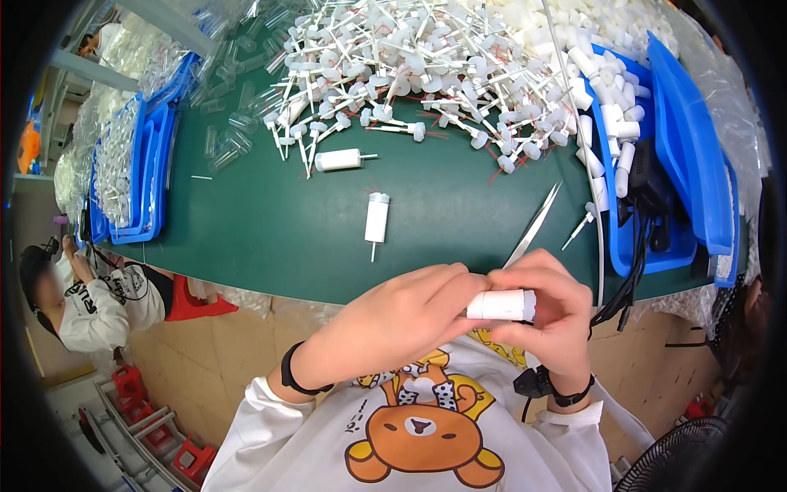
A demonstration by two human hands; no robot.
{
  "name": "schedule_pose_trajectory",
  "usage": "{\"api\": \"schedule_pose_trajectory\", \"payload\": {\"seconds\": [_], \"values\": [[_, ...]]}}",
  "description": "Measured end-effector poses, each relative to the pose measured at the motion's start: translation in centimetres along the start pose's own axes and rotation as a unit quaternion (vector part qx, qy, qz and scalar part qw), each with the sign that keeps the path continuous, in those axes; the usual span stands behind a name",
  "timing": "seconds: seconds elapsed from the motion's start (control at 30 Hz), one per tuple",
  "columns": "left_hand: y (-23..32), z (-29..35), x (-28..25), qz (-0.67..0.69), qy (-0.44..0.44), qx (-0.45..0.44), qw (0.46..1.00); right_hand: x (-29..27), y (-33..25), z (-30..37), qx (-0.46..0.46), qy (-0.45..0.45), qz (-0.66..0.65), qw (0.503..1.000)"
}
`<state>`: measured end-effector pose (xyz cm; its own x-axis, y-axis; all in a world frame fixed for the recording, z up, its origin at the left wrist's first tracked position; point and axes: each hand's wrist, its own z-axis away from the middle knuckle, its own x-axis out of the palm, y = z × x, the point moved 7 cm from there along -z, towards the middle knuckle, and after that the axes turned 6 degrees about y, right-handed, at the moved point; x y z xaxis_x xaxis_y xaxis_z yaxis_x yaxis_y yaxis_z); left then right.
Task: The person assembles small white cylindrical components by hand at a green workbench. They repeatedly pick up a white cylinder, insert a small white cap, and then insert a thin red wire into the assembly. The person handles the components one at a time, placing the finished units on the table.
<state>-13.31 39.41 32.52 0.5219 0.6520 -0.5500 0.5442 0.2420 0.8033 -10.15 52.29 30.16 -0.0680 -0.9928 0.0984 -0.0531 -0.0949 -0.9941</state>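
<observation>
Near the table's front edge, my left hand (430, 299) and my right hand (553, 307) come together around a white cylinder (498, 305). Its scalloped, pale translucent cap points toward my right palm. My left fingers close on the plain end, while the right thumb and fingers curl around the capped end. A pair of pointed metal tweezers (537, 223) sticks out beyond my hands; whether fingers grip its lower end is hidden. Two similar white cylinders lie farther out, one cylinder (376, 217) lengthwise and another cylinder (338, 160) crosswise, each with a thin stem.
A large heap of white stemmed parts with red threads (410, 66) covers the far side. Blue bins stand at right (684, 148) and left (152, 172). Black cables (635, 271) hang by the right bin. Clear tubes (234, 143) lie far left. Another person (98, 303) sits at left.
</observation>
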Motion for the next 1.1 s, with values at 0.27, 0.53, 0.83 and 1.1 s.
{"api": "schedule_pose_trajectory", "payload": {"seconds": [0.27, 0.53, 0.83, 1.1], "values": [[0.4, 0.1, 0.6, 0.076, -0.008, -0.01, 0.997, 0.4, -1.2, 0.7, -0.175, 0.018, 0.102, 0.979], [0.6, 0.7, 1.4, 0.232, -0.134, -0.083, 0.96, 1.9, -1.0, 1.1, -0.177, -0.027, -0.055, 0.982], [0.7, 1.2, 1.3, 0.195, -0.071, -0.068, 0.976, 2.4, -1.0, 0.9, -0.197, -0.081, 0.004, 0.977], [0.7, 2.0, 1.1, -0.026, 0.036, -0.049, 0.998, 3.1, 0.3, 1.2, -0.087, -0.052, -0.038, 0.994]]}}
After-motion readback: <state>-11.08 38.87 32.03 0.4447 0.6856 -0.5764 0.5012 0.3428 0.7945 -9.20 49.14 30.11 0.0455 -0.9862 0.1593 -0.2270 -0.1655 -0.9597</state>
